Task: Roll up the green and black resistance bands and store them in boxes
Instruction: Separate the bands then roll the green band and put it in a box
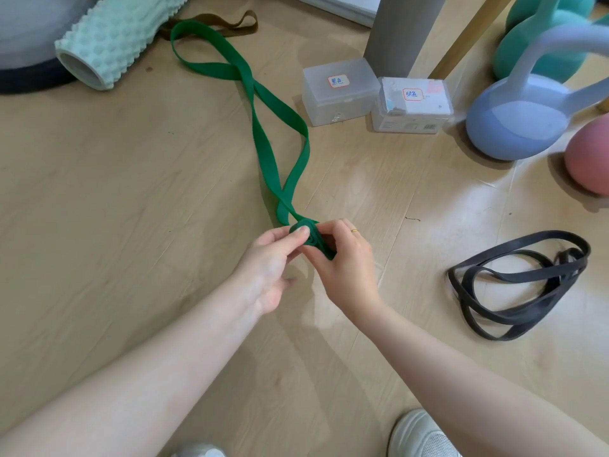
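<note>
A long green resistance band (263,103) lies twisted across the wooden floor, running from the upper left down to the middle. Its near end is wound into a small roll, which my left hand (270,258) pinches with thumb and fingers while my right hand (346,258) grips it from the right. The black resistance band (514,285) lies in loose loops on the floor at the right, apart from both hands. Two translucent plastic boxes, a left box (339,92) and a right box (412,107), stand shut with labelled lids beyond the hands.
A mint studded foam roller (112,37) and a brown band (230,24) lie at the upper left. A lilac kettlebell (527,120), teal kettlebells (540,44) and a pink ball (590,156) crowd the right. A grey post (398,31) stands behind the boxes. My shoes (421,437) show below.
</note>
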{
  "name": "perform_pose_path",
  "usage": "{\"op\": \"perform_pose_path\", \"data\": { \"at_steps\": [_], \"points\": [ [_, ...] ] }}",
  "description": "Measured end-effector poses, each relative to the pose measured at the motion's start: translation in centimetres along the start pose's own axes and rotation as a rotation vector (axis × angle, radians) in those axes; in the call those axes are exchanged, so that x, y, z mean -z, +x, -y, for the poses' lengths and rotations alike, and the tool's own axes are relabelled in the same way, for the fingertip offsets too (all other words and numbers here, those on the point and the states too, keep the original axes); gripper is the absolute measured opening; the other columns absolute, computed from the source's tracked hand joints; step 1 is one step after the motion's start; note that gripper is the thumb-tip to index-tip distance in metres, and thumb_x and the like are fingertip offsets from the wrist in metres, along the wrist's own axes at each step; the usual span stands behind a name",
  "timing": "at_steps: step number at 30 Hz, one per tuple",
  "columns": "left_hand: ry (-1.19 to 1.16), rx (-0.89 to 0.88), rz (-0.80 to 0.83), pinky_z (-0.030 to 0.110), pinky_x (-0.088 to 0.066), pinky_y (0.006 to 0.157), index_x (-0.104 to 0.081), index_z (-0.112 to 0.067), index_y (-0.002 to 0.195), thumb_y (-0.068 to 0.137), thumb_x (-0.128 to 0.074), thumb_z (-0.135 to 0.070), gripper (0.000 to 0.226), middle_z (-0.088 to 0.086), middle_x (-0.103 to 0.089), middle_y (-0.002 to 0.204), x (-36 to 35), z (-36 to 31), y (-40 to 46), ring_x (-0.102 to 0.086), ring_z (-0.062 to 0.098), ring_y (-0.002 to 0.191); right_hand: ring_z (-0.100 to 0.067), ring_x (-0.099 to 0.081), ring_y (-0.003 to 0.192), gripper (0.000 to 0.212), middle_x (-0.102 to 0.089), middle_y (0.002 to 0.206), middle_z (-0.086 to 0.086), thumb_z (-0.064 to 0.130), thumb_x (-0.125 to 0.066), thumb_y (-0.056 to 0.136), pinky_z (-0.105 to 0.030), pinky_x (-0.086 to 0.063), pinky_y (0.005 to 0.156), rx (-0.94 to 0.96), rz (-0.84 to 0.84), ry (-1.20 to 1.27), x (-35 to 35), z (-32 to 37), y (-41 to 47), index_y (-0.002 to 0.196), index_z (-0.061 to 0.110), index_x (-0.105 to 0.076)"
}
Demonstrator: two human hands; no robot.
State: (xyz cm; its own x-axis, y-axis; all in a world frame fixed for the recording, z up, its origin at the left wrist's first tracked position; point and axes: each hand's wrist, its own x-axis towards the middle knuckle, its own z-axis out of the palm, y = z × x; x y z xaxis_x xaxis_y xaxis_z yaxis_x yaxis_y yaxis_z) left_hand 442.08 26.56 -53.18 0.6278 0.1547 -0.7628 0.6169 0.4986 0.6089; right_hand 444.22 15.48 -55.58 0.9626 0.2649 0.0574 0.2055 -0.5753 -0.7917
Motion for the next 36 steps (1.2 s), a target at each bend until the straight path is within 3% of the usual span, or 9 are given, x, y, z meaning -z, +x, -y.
{"op": "perform_pose_path", "data": {
  "at_steps": [2,7,13,18,23,28,31,33,36],
  "points": [
    [0.072,0.031,0.032,0.038,-0.039,0.075,-0.054,-0.023,0.086,0.082,-0.064,-0.022,0.011,-0.005,-0.060,0.089,0.4,-0.2,0.1,-0.050,0.009,0.091,-0.017,-0.058,0.079,0.021,-0.063,0.088,-0.004,0.021,-0.067,0.082,-0.032,-0.047,0.069,0.077,0.046,-0.021,1.1,-0.4,0.4,0.097,0.006,-0.064],
    [0.258,0.064,0.290,0.038,-0.047,0.090,-0.064,-0.016,0.091,0.071,-0.067,-0.022,0.021,0.004,-0.069,0.092,2.2,-2.3,0.3,-0.062,0.018,0.090,-0.024,-0.060,0.084,0.025,-0.064,0.096,-0.007,0.013,-0.061,0.082,-0.031,-0.049,0.071,0.365,0.352,-0.133,4.2,-1.2,2.5,0.106,0.007,-0.066],
    [0.511,0.069,0.286,0.022,-0.056,0.075,-0.068,-0.010,0.097,0.079,-0.067,-0.015,0.019,0.007,-0.073,0.092,2.0,-2.6,0.5,-0.069,0.015,0.085,-0.023,-0.056,0.080,0.024,-0.060,0.089,-0.007,0.011,-0.062,0.081,-0.039,-0.049,0.071,0.450,0.576,-0.162,4.2,-1.0,3.5,0.104,0.009,-0.067],
    [0.351,-0.013,0.188,0.024,-0.057,0.074,-0.066,-0.007,0.096,0.077,-0.067,-0.003,0.020,0.009,-0.071,0.089,1.9,-1.9,0.6,-0.068,0.015,0.077,-0.021,-0.057,0.083,0.047,-0.065,0.093,-0.008,0.032,-0.073,0.076,-0.029,-0.045,0.073,0.319,0.462,-0.213,4.4,-1.9,3.0,0.113,0.006,-0.061],
    [0.228,-0.152,0.003,0.025,-0.057,0.072,-0.064,-0.003,0.100,0.078,-0.067,-0.003,0.022,0.009,-0.070,0.087,1.5,-1.2,0.8,-0.067,0.016,0.080,-0.019,-0.046,0.064,0.015,-0.057,0.072,-0.003,0.013,-0.068,0.082,-0.027,-0.033,0.058,0.233,0.309,-0.162,4.0,-2.4,2.9,0.085,0.003,-0.058],
    [0.174,-0.225,-0.054,0.026,-0.058,0.073,-0.061,-0.001,0.106,0.080,-0.066,-0.003,0.026,0.008,-0.069,0.087,0.8,-1.5,0.9,-0.067,0.014,0.081,-0.004,-0.036,0.054,0.014,-0.046,0.068,0.003,0.011,-0.064,0.085,-0.015,-0.026,0.051,0.161,0.141,-0.166,3.1,-1.9,2.1,0.084,0.003,-0.052],
    [0.167,-0.210,-0.041,0.030,-0.057,0.078,-0.059,0.000,0.111,0.082,-0.064,-0.004,0.029,0.010,-0.068,0.091,0.9,-1.1,0.8,-0.066,0.016,0.085,0.000,-0.039,0.058,0.016,-0.045,0.071,0.010,0.016,-0.063,0.086,-0.014,-0.028,0.054,0.104,0.226,-0.120,2.6,-1.9,1.5,0.090,0.007,-0.050],
    [0.174,-0.196,-0.034,0.032,-0.055,0.080,-0.057,0.000,0.114,0.083,-0.063,-0.004,0.031,0.011,-0.068,0.094,1.0,-0.5,0.7,-0.066,0.017,0.086,-0.001,-0.043,0.066,0.030,-0.051,0.087,0.010,0.024,-0.065,0.085,-0.014,-0.032,0.061,0.105,0.328,-0.099,2.3,-1.7,1.1,0.106,0.009,-0.052],
    [0.157,-0.199,-0.044,0.033,-0.055,0.081,-0.055,0.000,0.117,0.083,-0.063,-0.005,0.036,0.013,-0.067,0.097,0.9,-0.1,0.7,-0.066,0.018,0.085,-0.015,-0.053,0.085,0.038,-0.059,0.104,0.000,0.026,-0.066,0.084,-0.027,-0.041,0.073,0.135,0.314,-0.145,2.1,-1.5,1.3,0.117,0.012,-0.057]
  ]
}}
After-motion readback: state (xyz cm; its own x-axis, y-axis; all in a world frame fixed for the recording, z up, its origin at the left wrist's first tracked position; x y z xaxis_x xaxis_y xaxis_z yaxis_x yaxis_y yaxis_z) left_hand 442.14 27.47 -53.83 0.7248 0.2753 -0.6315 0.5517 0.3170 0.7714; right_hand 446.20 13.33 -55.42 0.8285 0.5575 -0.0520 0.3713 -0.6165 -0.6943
